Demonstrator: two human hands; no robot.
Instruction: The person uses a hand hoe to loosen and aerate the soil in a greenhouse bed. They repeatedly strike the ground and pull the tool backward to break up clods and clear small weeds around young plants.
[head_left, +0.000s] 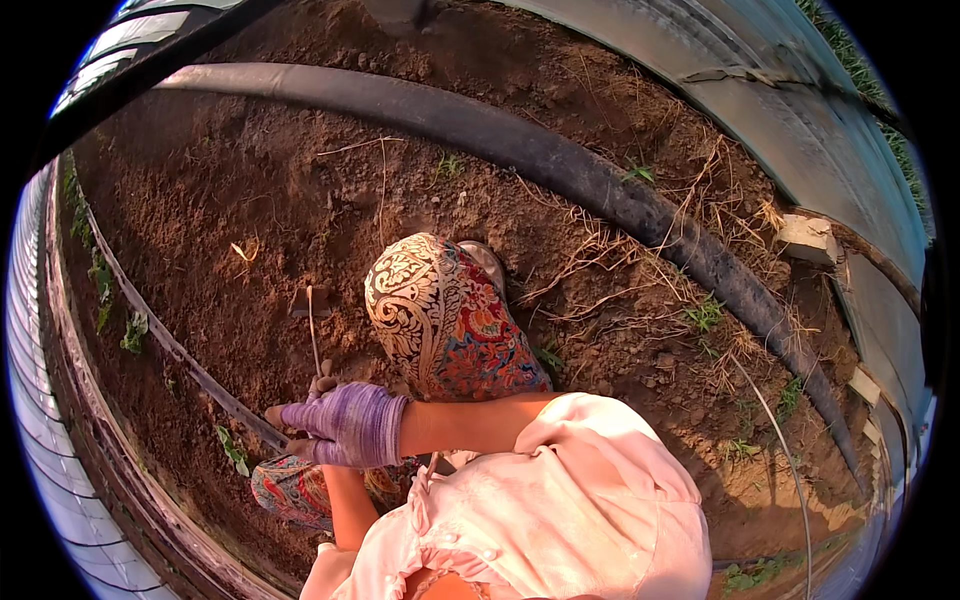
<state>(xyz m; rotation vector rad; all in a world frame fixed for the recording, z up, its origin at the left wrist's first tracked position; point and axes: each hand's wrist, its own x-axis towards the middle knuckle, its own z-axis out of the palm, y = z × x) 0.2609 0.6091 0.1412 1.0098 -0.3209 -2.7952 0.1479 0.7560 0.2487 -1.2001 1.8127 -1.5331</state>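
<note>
My right hand (341, 425), in a purple striped knit glove with bare fingertips, lies across in front of my left wrist. Its grip is unclear from above. Most of my left hand (323, 382) is hidden under it; fingers show at the upper edge, closed around the shaft of a small hand hoe (313, 334). The thin shaft leads away from me to a small, dark metal blade (310, 301) at the soil. The rest of its handle is out of sight. My knee in patterned cloth (450, 322) is to the right of the hoe.
A thick black hose (510, 142) curves across the brown soil (247, 180). A narrow grey strip (180, 349) runs along the left. Dry stalks (600, 262) and weeds lie right of my knee. Plastic sheeting (810, 142) and a pale block (808, 238) border the right side.
</note>
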